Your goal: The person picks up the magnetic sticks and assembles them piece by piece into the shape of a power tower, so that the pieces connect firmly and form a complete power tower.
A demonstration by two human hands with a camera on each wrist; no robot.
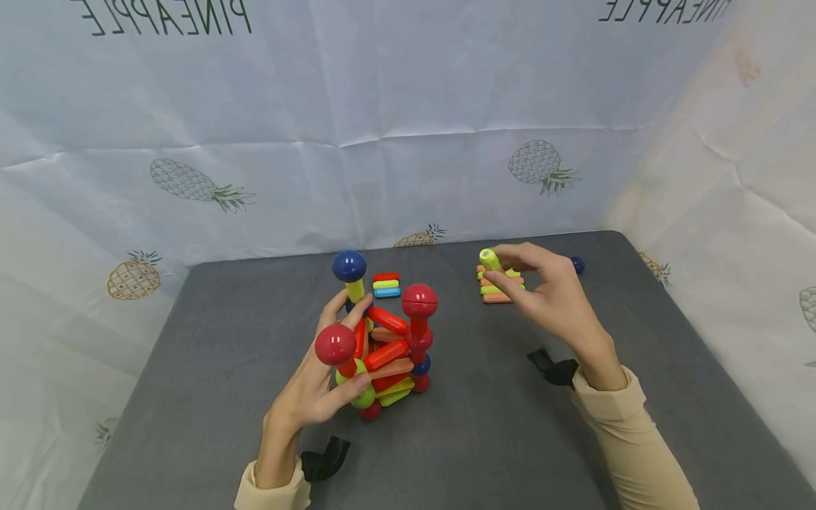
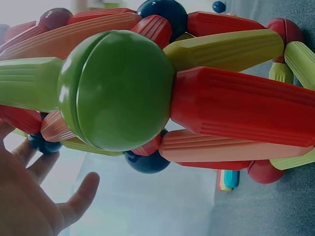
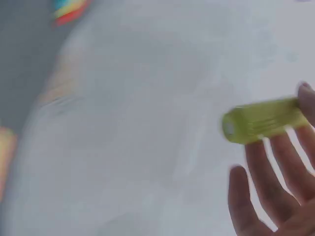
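Observation:
A structure of magnetic building rods and balls [image 1: 390, 352] stands on the table, in red, yellow, green, salmon and blue. My left hand [image 1: 316, 375] holds it from the left, thumb near the front green balls, fingers at the back post. In the left wrist view, a large green ball [image 2: 120, 91] fills the middle and fingers [image 2: 44, 167] touch a blue ball. My right hand [image 1: 548, 290] pinches a yellow-green magnetic rod [image 1: 489, 259] between thumb and fingers, above a row of salmon and yellow rods [image 1: 497, 298]. The right wrist view shows this rod [image 3: 263, 119], blurred.
Behind the structure lie short red, yellow and blue rods [image 1: 386, 285]. A blue ball [image 1: 577, 265] sits near the table's back right corner. Pineapple-print cloth [image 1: 408, 85] hangs behind the dark table [image 1: 210, 368]. Black straps [image 1: 325, 459] hang at both wrists.

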